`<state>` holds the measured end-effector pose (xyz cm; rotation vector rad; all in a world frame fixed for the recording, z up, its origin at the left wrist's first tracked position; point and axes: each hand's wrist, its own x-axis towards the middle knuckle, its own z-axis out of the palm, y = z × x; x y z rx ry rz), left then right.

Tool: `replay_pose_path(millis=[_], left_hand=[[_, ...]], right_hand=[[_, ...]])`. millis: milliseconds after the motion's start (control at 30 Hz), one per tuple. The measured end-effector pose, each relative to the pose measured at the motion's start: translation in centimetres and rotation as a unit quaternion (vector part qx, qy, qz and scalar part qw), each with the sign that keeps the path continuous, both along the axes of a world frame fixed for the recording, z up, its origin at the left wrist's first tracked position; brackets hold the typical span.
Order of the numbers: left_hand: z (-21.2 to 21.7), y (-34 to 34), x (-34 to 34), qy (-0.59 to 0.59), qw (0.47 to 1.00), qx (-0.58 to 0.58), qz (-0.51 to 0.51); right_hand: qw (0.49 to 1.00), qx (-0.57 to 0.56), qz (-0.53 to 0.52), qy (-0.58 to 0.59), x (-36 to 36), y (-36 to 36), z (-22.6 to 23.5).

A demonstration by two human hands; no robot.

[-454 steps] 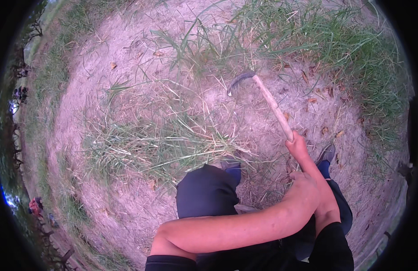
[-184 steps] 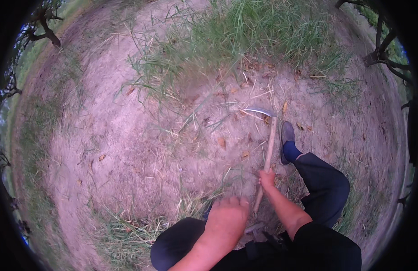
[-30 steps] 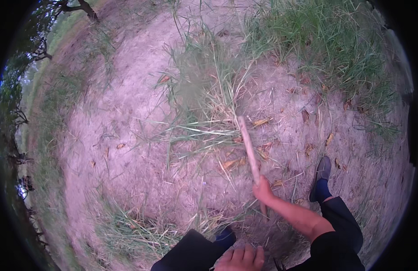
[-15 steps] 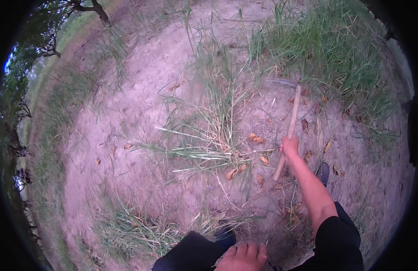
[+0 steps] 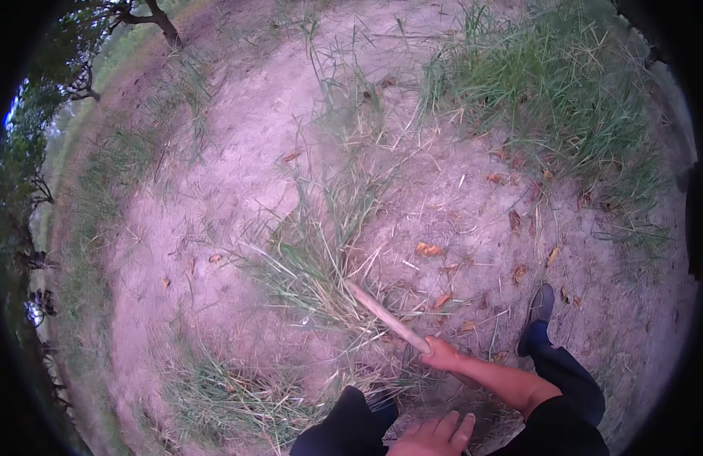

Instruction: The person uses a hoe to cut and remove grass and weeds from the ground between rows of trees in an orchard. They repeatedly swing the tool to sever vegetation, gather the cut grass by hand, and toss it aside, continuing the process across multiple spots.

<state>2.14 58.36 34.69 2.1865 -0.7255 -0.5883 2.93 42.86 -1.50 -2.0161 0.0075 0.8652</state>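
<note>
My right hand (image 5: 441,354) grips the near end of a long pale wooden handle (image 5: 385,318) of a sickle. The handle slants up and left into a loose clump of cut grass (image 5: 315,258), and the blade end is hidden in the stalks. My left hand (image 5: 433,436) rests on my dark trouser knee (image 5: 344,425) at the lower edge, fingers apart, holding nothing.
My right foot in a dark shoe (image 5: 538,310) stands on bare sandy soil with scattered dry leaves (image 5: 429,249). A thick green grass patch (image 5: 549,91) grows at upper right. More cut grass (image 5: 222,395) lies at lower left. Trees (image 5: 150,15) line the left rim.
My right hand has swung the sickle from the right side down and left; the handle now points into the grass clump, with the blade out of sight. The left hand stays on the knee.
</note>
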Motion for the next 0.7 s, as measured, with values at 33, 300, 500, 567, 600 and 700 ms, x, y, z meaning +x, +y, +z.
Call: replay_pose_path(millis=[33, 300, 500, 567, 600, 700], left_hand=[[-0.5, -0.1, 0.0, 0.005, 1.0, 0.008, 0.003], [1.0, 1.3, 1.2, 0.036, 0.995, -0.095, 0.02], [0.0, 1.6, 1.9, 0.078, 0.992, -0.101, 0.013], [0.1, 1.6, 2.4, 0.094, 0.99, -0.104, 0.012], [-0.2, 2.0, 2.0, 0.093, 0.989, -0.111, 0.005], [-0.4, 2.1, 2.5, 0.087, 0.989, -0.111, -0.033]], right_hand=[[1.0, -0.005, -0.013, -0.008, 2.6, -1.5, 1.1], [0.83, 0.096, -0.545, -0.069, 27.2, -10.2, 5.3], [0.895, 0.024, -0.439, -0.077, 24.8, -2.8, -2.6], [0.936, 0.028, -0.351, -0.001, 14.5, 1.1, -3.7], [0.963, 0.006, -0.251, 0.094, 11.2, 1.7, -2.3], [0.992, 0.03, -0.114, 0.041, 5.3, -1.8, -2.6]])
